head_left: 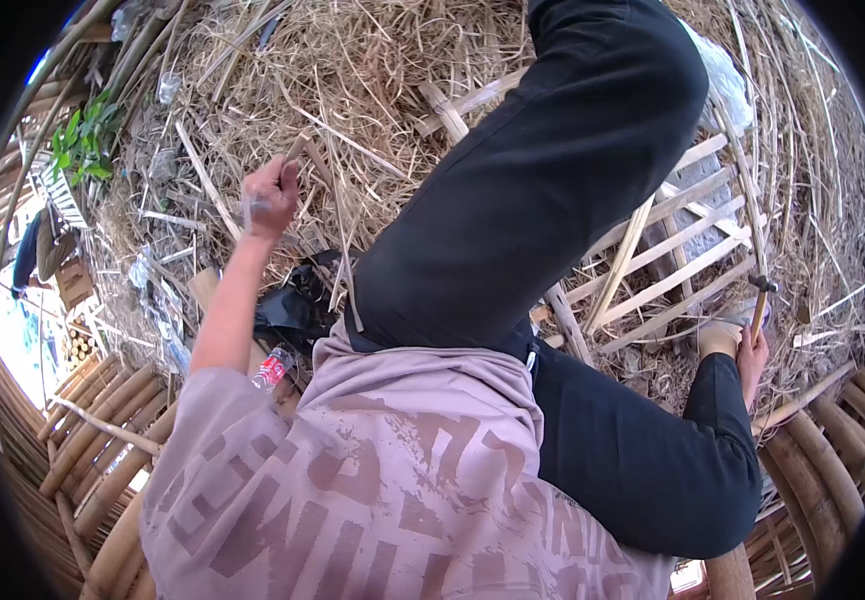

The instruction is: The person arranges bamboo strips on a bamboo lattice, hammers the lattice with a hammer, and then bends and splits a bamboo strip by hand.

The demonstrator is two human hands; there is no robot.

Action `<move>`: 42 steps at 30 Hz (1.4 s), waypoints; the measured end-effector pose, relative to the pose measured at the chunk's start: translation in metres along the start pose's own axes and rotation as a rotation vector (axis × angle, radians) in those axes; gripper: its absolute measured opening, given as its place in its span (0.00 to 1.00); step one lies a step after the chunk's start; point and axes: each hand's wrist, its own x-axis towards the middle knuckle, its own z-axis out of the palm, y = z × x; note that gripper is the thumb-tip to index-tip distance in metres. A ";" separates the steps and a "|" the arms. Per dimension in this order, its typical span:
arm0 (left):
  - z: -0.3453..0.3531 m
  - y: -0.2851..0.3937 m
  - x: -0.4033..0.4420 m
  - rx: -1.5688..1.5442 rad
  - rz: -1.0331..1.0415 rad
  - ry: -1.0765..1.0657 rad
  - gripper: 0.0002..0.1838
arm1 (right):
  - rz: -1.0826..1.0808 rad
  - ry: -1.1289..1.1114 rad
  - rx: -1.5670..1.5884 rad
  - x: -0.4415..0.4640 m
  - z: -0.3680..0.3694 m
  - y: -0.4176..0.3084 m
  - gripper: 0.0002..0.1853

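Observation:
My left hand (270,198) is raised over the straw on the left, its fingers curled closed. Light wood strips (319,162) lie close to its fingertips; what the fingers hold is too small to make out. Far to the right, beside my foot (717,338), my right hand (752,362) grips the handle of a hammer (758,305), whose dark head points up. A slatted frame of split bamboo (667,262) lies between my legs, its right side near the hammer.
Straw (352,60) and loose strips cover the ground. A black bag (297,305) and a red-labelled bottle (273,368) are by my left hip. Bamboo poles (112,470) stand at lower left, more (822,460) at lower right. Clear plastic (722,85) lies beyond my knee.

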 end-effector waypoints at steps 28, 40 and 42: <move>-0.075 0.008 0.103 0.226 0.411 -0.796 0.21 | 0.048 -0.033 0.148 -0.001 0.002 0.007 0.15; -0.030 0.106 0.227 0.722 1.727 -0.474 0.17 | -0.145 0.131 0.004 0.000 0.008 0.013 0.16; -0.033 0.105 0.220 0.737 1.452 -0.710 0.20 | -0.087 0.065 0.075 0.000 0.010 0.010 0.16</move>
